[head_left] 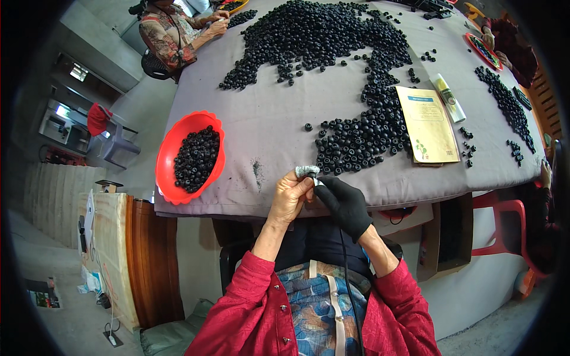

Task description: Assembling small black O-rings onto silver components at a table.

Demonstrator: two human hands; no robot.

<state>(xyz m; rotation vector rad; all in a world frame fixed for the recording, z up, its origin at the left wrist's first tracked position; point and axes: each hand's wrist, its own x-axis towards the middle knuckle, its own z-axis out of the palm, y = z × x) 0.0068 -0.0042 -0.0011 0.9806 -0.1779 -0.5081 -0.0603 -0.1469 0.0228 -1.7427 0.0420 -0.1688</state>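
Note:
Both of my hands meet at the table's near edge, fingertips pinched together. My left hand [286, 197] is bare, with a grey-white speckled wrap [306, 170] around a fingertip. A black glove covers my right hand [347, 207], and something small and white [318, 183] shows at its fingertips. A dark bit shows between the two hands, too small and covered to name. Just beyond them lies a spread of small black ring-shaped parts [350, 142], joined to a large heap [303, 32] farther back. To the left, a red scalloped bowl [163, 172] holds many similar parts.
A yellow paper packet [428, 127] and a white tube-shaped package [448, 98] lie right of the parts on the grey tablecloth [267, 118]. One person [169, 38] works at the far left, another [513, 50] at the far right. A red chair [504, 225] stands at the right.

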